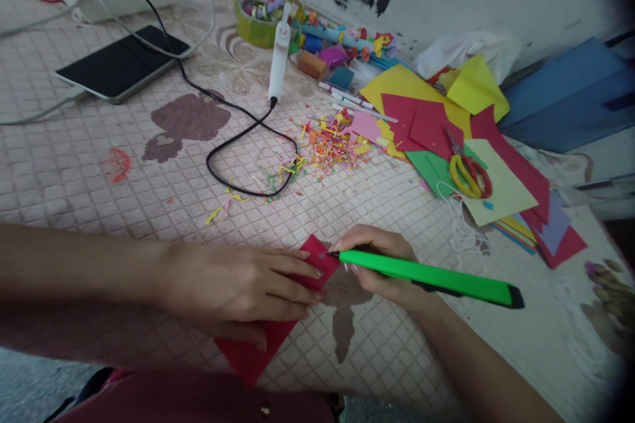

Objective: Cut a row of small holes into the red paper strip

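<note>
You're pressing your left hand (248, 281) flat, fingers a little apart, over the red paper (260, 358) at seven o'clock, while your right hand (381, 242) is clamping the green pen (426, 272), its barrel pointing toward three o'clock. Its black tip (334, 254) is sitting at the paper's one-o'clock end, near your left fingers; a slip could be marking them, and light pressure could be letting the paper twist.

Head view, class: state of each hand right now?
Left hand: open, laid over red paper.
Right hand: closed, holding a green pen-shaped tool.
</note>
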`<state>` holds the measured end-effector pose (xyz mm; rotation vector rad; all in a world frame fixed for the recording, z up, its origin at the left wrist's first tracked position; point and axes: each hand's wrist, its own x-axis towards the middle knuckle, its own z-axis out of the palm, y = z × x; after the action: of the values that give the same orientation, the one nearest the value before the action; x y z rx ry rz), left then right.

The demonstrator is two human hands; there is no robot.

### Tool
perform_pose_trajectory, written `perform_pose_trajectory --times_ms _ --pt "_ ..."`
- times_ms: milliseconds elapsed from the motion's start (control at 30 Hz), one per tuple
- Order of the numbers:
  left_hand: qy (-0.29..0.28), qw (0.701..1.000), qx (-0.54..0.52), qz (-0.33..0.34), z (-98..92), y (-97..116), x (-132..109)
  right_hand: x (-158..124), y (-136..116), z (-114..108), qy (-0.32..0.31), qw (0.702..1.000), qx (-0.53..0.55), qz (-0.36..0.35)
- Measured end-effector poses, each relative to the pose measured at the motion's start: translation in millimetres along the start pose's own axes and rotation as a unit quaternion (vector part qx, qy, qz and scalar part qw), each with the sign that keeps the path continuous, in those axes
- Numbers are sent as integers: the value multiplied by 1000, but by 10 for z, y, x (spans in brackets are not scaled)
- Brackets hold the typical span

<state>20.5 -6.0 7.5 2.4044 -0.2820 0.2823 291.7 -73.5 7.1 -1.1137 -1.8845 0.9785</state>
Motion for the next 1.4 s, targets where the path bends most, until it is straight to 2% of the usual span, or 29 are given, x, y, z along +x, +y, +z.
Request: perform_pose_trajectory --times_ms 167,367,533,833,1000,1200,1300,1400 --pt "28 1000 -2 11 1 0 -2 -19 7 12 1 1000 -17 2" --pt "8 1000 19 14 -7 -8 6 32 -51 5 -2 999 -29 -17" --pt "17 1000 21 13 -2 10 8 87 -119 -4 -6 998 -57 -7" --pt "26 998 48 -25 137 87 -7 113 -158 -3 -6 997 -72 0" --pt "5 998 58 -13 101 83 9 101 -156 -1 -6 997 -73 -10" --pt "-2 998 56 -14 93 82 9 59 -89 64 21 995 -77 -61" --pt "20 998 56 -11 112 77 -2 19 -40 79 76 995 -55 -27" --pt "4 998 61 -10 95 73 2 -11 -8 71 79 995 -52 -11"
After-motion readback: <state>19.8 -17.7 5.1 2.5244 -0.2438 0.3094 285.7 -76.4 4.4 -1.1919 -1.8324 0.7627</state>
